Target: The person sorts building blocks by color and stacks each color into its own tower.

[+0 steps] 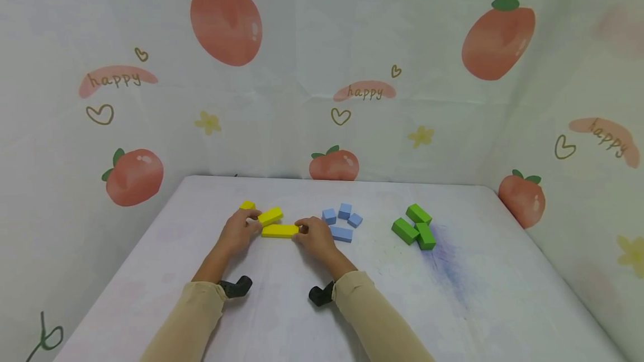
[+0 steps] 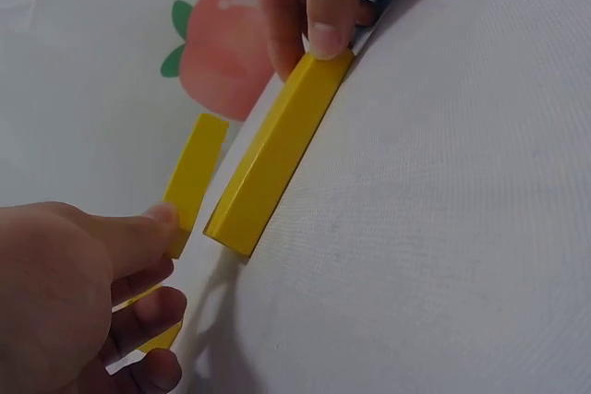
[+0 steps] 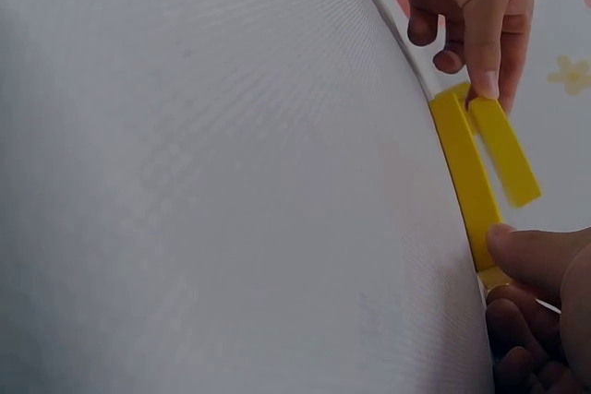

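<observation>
My left hand (image 1: 237, 233) pinches one end of a short yellow block (image 1: 270, 216) between thumb and finger, and the block slants up to the right. Just in front of it lies a long yellow block (image 1: 280, 231), whose right end my right hand (image 1: 317, 238) pinches. In the left wrist view the short block (image 2: 196, 177) runs beside the long one (image 2: 282, 159), with a narrow gap between them. Another yellow block (image 1: 247, 205) stands behind my left fingers, partly hidden by them.
Several light blue blocks (image 1: 342, 234) lie just right of my right hand. Farther right, three green blocks (image 1: 405, 230) sit close together beside a purple smear on the white table (image 1: 402, 306). A printed cloth (image 1: 282, 99) hangs behind the table.
</observation>
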### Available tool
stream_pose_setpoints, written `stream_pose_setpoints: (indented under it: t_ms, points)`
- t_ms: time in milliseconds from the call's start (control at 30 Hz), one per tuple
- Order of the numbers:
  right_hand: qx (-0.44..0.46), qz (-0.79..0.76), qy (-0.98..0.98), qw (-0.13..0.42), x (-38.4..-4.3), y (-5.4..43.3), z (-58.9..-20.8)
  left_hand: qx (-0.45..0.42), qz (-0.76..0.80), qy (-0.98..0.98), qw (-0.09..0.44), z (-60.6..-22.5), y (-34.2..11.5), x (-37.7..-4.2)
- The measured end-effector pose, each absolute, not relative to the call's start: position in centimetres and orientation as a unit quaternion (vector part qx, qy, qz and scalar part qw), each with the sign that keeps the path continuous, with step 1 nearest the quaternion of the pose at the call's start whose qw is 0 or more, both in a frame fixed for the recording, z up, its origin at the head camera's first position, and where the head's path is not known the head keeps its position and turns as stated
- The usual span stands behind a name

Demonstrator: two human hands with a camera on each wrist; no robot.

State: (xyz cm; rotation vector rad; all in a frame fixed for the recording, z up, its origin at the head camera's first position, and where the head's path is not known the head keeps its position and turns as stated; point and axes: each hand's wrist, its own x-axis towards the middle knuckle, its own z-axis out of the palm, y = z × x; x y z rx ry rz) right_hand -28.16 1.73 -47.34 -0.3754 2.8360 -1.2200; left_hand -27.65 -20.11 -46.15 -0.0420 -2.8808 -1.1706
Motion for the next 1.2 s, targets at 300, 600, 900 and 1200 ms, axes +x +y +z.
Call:
stream_pose_setpoints:
  t_ms: [300,600,900,1200]
  points:
    - [-0.119,-0.395,0.911,0.018,-28.16,1.72,-47.21,-0.062,-0.377,-0.924,-0.005,-46.35,-20.46,-27.58]
    - [-0.116,-0.399,0.909,0.017,-28.12,1.73,-47.02,-0.096,-0.364,-0.926,-0.020,-45.94,-20.63,-27.42]
    - [-0.116,-0.401,0.908,0.018,-28.06,1.75,-47.16,-0.090,-0.365,-0.926,-0.018,-45.95,-20.38,-27.49]
    - [-0.117,-0.402,0.908,0.016,-28.05,1.72,-47.29,-0.084,-0.357,-0.930,-0.018,-46.01,-20.34,-27.48]
